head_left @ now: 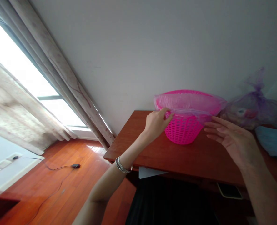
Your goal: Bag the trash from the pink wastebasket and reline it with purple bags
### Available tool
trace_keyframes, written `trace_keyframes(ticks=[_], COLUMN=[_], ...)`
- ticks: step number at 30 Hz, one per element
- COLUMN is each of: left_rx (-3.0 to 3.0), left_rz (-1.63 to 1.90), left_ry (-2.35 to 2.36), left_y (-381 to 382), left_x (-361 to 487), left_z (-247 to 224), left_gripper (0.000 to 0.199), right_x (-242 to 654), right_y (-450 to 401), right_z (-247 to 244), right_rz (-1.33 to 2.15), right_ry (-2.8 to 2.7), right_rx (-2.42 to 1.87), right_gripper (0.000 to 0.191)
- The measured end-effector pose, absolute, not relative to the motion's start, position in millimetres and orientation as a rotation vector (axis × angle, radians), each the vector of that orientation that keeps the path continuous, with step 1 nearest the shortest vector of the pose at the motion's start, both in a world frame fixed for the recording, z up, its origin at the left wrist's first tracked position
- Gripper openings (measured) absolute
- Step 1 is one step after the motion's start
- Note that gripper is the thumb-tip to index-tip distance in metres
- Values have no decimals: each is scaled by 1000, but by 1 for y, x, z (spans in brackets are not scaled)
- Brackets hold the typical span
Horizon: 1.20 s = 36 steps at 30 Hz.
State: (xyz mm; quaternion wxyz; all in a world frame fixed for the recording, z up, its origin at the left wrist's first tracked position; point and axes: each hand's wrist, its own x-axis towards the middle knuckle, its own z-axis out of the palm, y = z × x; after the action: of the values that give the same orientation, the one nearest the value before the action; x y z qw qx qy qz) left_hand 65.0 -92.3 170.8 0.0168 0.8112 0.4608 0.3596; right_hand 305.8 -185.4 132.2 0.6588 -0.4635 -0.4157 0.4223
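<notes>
A bright pink basket [183,129] with a pattern of holes stands on the reddish-brown desk [173,159] against the wall. A thin translucent plastic bag [187,101] lines it and folds over its rim. At the rim's near left, my left hand [156,123] pinches the bag's edge between thumb and fingers. My right hand [233,137] is beside the near right of the basket, its fingers stretched out and apart, with the fingertips close to the bag; whether they touch it is unclear.
A tied purple translucent bag [248,109] with things inside sits right of the basket, near a light blue cloth-like item [272,140]. A phone [229,190] lies below the desk's front edge. Curtains hang at the left; a cable with a black adapter [76,166] lies on the floor.
</notes>
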Motion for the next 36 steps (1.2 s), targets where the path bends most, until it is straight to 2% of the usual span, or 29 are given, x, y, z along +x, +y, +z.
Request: trace_keyframes(ticks=[2,4,7,9,14,20,30,36], left_rx=[2587,2690,2876,2958,3012,3192,2846,2893], left_rz=[1173,1224,1243,1209,1118,1065,918,822], left_ry=[1390,1318,1203,1167,1204,1179,1025,1319], left_y=[-85,-79,-69,-63,-47,-39,-42,-58], left_x=[67,69,75,82,98,90,90,88], left_z=[174,177,183,187,195,198,201,208], left_gripper=[23,24,26,18,17,21,23,19], right_x=[305,301,292,286,277,291,305,303], right_y=[-191,-195,-185,-168,-116,-92,-98,-103], right_z=[138,149,171,185,209,216,209,205], right_rz=[707,323,-266,-446,-468,-498,-507,-536], right_ry=[-1081,-1272,-1625,-1831,-2143,-2197,-2211,-2135], right_rx=[-1170,-1271,-1292,-1277,-1484,-1823,-1822,-1877], right_gripper=[28,21,22,27,28,27,33,39])
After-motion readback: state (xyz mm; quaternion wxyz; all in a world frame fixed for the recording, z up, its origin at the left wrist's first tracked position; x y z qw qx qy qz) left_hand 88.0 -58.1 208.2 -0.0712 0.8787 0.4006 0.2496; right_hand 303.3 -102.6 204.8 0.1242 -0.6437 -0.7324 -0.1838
